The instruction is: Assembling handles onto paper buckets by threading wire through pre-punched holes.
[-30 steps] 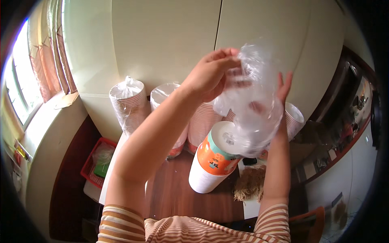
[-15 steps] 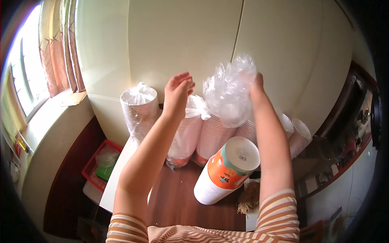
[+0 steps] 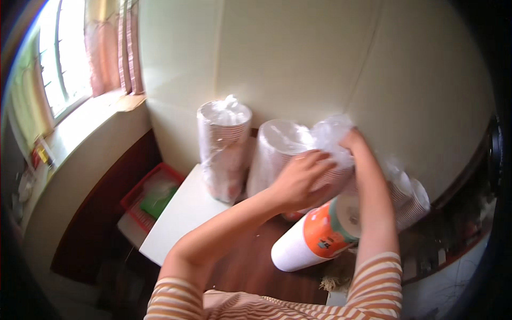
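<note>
My left hand (image 3: 304,178) reaches across a plastic-wrapped stack of paper cups (image 3: 339,178), its fingers spread and somewhat blurred. It lies against or just in front of the stack; contact is hard to tell. At the top of that stack, my right hand (image 3: 352,140) is closed on a crumpled clear plastic bag (image 3: 330,129). Left of it stands another bagged cup stack (image 3: 273,140). Nearer to me, below both hands, a white stack with an orange and green printed cup (image 3: 320,232) tilts toward the right; my right forearm hides part of its top.
One more bagged cup stack (image 3: 221,154) stands on the white tabletop (image 3: 184,216) at left. Other cups (image 3: 413,202) lean at the right. A red basket (image 3: 140,198) with a green item sits lower left. The pale wall (image 3: 288,64) closes off the back.
Both hands have come down, the right bringing the raised plastic bag lower onto the stack. The left hand has moved right, in front of that stack. The view has shifted left.
</note>
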The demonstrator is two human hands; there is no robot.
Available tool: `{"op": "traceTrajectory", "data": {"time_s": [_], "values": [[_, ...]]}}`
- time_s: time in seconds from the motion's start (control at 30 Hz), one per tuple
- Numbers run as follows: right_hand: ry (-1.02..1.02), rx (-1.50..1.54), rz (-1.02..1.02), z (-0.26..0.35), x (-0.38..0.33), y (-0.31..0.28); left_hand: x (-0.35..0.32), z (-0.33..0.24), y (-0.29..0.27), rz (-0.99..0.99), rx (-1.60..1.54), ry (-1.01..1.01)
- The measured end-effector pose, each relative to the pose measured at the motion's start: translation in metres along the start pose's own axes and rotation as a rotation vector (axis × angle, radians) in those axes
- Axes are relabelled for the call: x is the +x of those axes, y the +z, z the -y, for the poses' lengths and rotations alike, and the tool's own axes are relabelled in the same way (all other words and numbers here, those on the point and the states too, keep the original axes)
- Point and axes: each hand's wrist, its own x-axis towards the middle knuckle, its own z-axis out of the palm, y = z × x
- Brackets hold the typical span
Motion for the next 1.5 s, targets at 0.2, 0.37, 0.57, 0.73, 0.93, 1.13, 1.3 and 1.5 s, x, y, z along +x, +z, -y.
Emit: {"op": "traceTrajectory", "data": {"time_s": [0.2,0.37,0.57,0.73,0.93,1.13,1.3,1.5], "values": [[0.031,0.591,0.074,0.166,-0.103,-0.096,0.035,0.106,0.033,0.322,0.693,-0.345],[-0.236,0.213,-0.101,0.147,-0.164,-0.121,0.055,0.133,0.059,0.472,0.479,-0.730],[-0.300,0.531,0.144,0.121,-0.191,-0.121,0.063,0.147,0.049,0.529,0.430,-0.701],[-0.232,0.886,-0.035,0.093,-0.268,-0.155,0.030,0.076,-0.018,0.174,-0.065,-0.363],[-0.242,1.205,-0.079,0.054,-0.379,-0.116,-0.118,0.006,-0.042,-0.025,-0.445,-0.662],[0.212,1.897,0.050,0.060,-0.437,0.045,-0.329,-0.006,0.056,0.082,-0.594,-1.305],[0.541,1.882,0.106,0.099,-0.459,0.169,-0.380,-0.008,0.118,0.248,-0.258,-1.124],[0.559,2.140,0.115,0.136,-0.499,0.229,-0.386,-0.017,0.163,0.376,0.064,-0.788]]}}
